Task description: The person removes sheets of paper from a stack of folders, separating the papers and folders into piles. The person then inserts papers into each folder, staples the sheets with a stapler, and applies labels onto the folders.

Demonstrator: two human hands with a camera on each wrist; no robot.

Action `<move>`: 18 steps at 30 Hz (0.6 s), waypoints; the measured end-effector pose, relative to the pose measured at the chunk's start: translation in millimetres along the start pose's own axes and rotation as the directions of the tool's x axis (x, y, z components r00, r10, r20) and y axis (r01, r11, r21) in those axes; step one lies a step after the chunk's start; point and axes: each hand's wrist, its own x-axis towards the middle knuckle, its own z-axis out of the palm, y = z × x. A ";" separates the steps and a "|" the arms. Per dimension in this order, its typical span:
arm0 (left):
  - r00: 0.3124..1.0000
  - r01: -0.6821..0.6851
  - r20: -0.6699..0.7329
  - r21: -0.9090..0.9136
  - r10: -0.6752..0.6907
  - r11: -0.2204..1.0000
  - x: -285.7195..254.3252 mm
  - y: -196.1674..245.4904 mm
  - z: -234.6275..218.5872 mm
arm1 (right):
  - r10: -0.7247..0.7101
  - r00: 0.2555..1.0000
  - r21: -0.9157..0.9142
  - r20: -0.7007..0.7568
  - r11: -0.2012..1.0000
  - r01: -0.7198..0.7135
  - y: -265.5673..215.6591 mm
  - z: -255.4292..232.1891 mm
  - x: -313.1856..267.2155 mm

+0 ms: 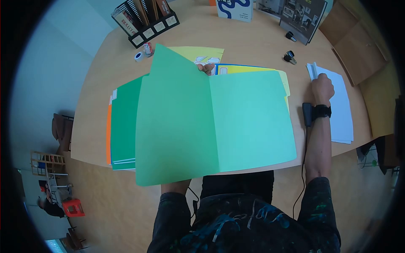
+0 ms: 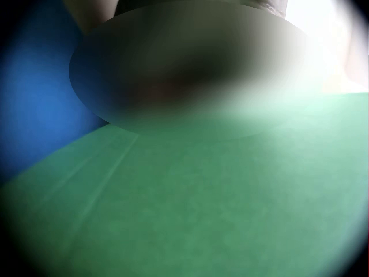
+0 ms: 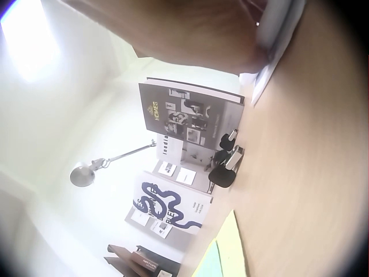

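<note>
A light-green folder [image 1: 253, 118] stands spread open in the head view, its left panel raised. My left hand [image 1: 206, 68] grips it at the top of the crease; only some fingers show, and the folder hides the rest. Its green surface [image 2: 190, 190] fills much of the left wrist view. To the right, my right hand [image 1: 322, 87] has curled fingers round a pale strip [image 1: 314, 71] at the upper left of the white paper stack [image 1: 341, 109]. In the right wrist view, that hand [image 3: 196, 34] bends over the strip [image 3: 274, 26].
Dark-green folders [image 1: 124, 126] and an orange one [image 1: 109, 135] lie left; yellow folders [image 1: 284, 82] lie beneath the light-green one. Black clips [image 1: 290, 57], upright books [image 1: 301, 19], a black organizer [image 1: 154, 30] and a tape roll [image 1: 139, 56] stand farther back.
</note>
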 end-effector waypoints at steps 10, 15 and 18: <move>1.000 -0.002 0.004 0.018 0.002 1.000 -1.5 -0.7 -4.6 | 0.088 0.985 0.135 -0.151 0.989 -0.068 -1.0 -17.1 -3.7; 1.000 -0.004 0.001 0.029 0.004 1.000 -1.9 -0.2 -7.1 | -0.038 0.996 0.287 -0.084 0.956 0.061 -4.0 -8.1 -8.9; 1.000 -0.002 0.002 0.035 0.002 0.999 -1.4 -1.1 -7.5 | -0.093 0.995 0.275 0.042 0.958 0.078 -13.3 -13.5 -14.9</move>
